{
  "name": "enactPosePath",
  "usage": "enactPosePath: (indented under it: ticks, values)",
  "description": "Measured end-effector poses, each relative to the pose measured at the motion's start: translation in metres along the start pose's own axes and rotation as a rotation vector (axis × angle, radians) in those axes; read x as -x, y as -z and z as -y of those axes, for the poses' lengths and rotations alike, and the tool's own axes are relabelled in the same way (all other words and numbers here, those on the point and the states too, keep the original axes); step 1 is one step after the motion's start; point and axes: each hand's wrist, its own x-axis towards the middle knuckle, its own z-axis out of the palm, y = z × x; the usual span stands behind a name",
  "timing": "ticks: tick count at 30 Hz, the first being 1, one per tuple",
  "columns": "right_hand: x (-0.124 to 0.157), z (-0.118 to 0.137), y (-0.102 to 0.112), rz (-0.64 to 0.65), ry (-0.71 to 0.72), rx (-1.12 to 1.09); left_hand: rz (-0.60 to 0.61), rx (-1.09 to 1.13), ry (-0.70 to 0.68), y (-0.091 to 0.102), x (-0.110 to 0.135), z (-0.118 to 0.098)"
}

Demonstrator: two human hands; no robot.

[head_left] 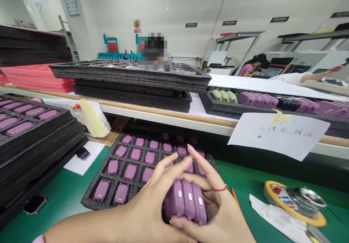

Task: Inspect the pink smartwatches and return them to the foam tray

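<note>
Several purple smartwatch cases [189,201] are pressed side by side in a row between my two hands, their white oval marks facing up toward me. My left hand [148,199] wraps round the row from the left, its thumb near the lower end. On the other side, my right hand [222,214] curls round them, with a thumb along the bottom and fingers raised. Behind my hands lies a black foam tray [88,195], with purple cases seated in its pockets. My hands cover part of its right side.
Stacked foam trays [54,156] with purple cases stand at left. Loose watches, one dark watch [35,204] among them, lie nearby. A shelf [212,125] with more foam crosses behind. At right are a yellow-rimmed round tin [297,203] and white tissue [275,214]. People work beyond.
</note>
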Motion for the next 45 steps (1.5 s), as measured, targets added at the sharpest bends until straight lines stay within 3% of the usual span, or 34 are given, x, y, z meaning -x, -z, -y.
enactPosePath:
  ticks: [4,6,20,31,35,41,45]
  values:
    - [-0.002,-0.003,0.005,-0.063,0.208,0.244,0.102,0.534,0.259,0.001,-0.004,-0.004]
    - [-0.002,-0.003,0.005,-0.067,0.236,0.278,0.111,0.609,0.299,0.0,-0.007,-0.005]
    - [-0.002,-0.009,0.006,-0.041,0.242,0.28,0.086,0.697,0.371,0.0,-0.011,-0.008]
    - [-0.002,-0.005,0.006,-0.003,0.387,0.478,0.103,0.551,0.299,0.003,-0.007,-0.008]
    - [-0.003,-0.006,0.002,-0.035,0.413,0.448,0.089,0.433,0.269,0.002,-0.006,-0.007]
    - [-0.005,-0.006,0.005,0.039,0.416,0.45,0.08,0.435,0.296,0.002,-0.009,-0.005]
    - [-0.005,-0.011,0.005,0.085,0.439,0.456,0.143,0.421,0.171,0.003,-0.016,-0.006]
